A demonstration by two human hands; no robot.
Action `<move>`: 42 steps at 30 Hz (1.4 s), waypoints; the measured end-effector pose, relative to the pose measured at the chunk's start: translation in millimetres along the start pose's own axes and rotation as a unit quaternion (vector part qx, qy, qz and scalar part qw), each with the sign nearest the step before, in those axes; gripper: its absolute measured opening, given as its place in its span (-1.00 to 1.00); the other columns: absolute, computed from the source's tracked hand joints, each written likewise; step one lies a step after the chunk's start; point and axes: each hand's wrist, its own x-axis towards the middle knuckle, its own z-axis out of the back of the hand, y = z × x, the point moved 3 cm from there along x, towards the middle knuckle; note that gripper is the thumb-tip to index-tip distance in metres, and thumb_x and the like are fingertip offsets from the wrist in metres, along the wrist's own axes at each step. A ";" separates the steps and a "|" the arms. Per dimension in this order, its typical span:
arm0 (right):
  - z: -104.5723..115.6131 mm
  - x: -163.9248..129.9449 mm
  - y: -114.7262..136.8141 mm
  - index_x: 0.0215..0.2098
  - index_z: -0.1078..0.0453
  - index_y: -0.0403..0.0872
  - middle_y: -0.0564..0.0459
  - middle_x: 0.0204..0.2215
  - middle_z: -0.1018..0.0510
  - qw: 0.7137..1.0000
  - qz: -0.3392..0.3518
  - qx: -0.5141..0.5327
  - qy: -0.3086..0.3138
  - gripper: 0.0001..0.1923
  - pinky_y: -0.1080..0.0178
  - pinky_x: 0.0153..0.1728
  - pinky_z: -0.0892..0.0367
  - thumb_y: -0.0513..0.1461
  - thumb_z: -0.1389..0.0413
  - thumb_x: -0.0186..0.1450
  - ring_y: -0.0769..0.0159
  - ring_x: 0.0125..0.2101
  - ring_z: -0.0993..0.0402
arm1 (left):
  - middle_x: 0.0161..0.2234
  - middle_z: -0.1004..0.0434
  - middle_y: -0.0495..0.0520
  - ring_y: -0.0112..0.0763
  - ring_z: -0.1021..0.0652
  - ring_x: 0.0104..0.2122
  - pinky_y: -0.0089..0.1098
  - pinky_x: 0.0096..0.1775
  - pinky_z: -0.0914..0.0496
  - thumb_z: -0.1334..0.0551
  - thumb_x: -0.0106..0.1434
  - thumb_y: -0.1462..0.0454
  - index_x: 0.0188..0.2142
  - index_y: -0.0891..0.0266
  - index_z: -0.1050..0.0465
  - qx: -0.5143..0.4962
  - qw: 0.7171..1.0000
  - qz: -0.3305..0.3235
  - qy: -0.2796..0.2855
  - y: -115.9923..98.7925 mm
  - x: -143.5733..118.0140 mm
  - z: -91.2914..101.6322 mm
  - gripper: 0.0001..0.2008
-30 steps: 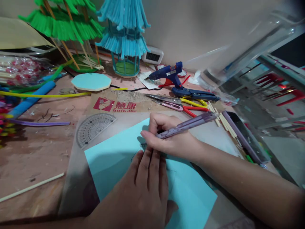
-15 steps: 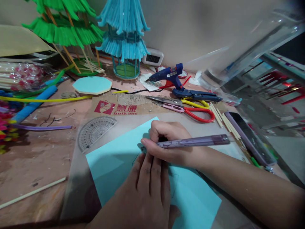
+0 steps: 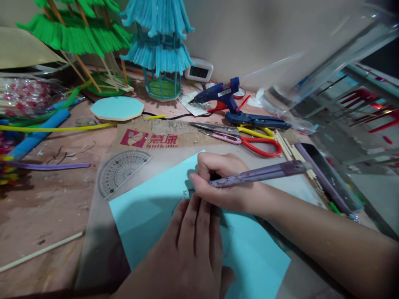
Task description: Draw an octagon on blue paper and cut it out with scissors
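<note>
1. The light blue paper sheet [image 3: 146,216] lies flat on the desk [image 3: 46,199], directly below you.
2. Your left hand [image 3: 193,245] rests spread and flat on the sheet's middle, pinning it.
3. Your right hand [image 3: 221,182] is closed around the purple pen [image 3: 262,173], just beyond your left fingertips; the pen's long axis points right, tip on the sheet.

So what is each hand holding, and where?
The right hand grips a purple pen near its tip. The left hand holds nothing; it lies flat on the blue paper.
</note>
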 end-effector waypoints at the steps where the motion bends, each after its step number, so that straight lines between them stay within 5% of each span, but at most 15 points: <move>1: 0.1 0.0 -0.1 -0.54 -0.06 -0.04 0.27 -0.63 -0.19 1.000 0.002 0.003 -0.001 -0.67 0.42 -0.56 -0.06 -0.36 -0.11 0.26 0.54 -0.62 -0.09 | 0.03 -0.54 0.44 -0.03 -0.62 -0.02 -0.11 0.06 -0.29 0.13 0.49 0.20 0.06 0.55 -0.30 0.001 1.000 0.004 -0.001 -0.1 -0.2 0.1 -0.56; 42: 18.7 0.7 -7.6 -0.57 0.02 -0.02 0.26 -0.61 -0.09 0.997 -0.006 0.059 0.041 -0.67 0.37 -0.54 -0.01 -0.45 -0.04 0.13 0.48 -0.57 -0.06 | 0.10 -0.47 0.53 0.09 -0.57 0.05 -0.05 0.04 -0.35 0.11 0.48 0.21 0.14 0.63 -0.28 0.049 0.996 -0.076 0.017 6.1 -6.4 -2.6 -0.50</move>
